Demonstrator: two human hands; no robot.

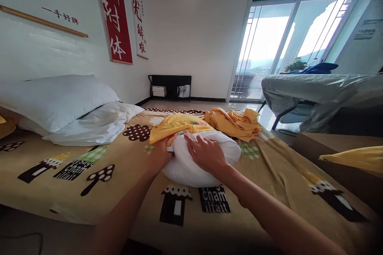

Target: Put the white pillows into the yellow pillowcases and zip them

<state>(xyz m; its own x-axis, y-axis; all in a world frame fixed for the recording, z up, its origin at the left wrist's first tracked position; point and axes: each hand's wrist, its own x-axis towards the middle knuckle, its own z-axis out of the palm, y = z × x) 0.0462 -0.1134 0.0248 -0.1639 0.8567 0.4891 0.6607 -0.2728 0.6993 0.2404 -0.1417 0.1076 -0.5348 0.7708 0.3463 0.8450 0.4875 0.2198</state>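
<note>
A white pillow (191, 167) lies on the bed, its far end inside a yellow pillowcase (176, 123). My left hand (163, 149) grips the pillowcase edge at the pillow's left side, with fingers closed on the cloth. My right hand (205, 151) rests flat on top of the pillow, fingers spread and pressing down.
The bed (74, 159) carries a tan sheet with mushroom prints. Two white pillows (60, 101) lie at the left by the wall. A crumpled yellow cloth (236, 123) sits behind the pillow. A plastic-covered table (317, 87) stands at the right, with a yellow item (356, 159) near it.
</note>
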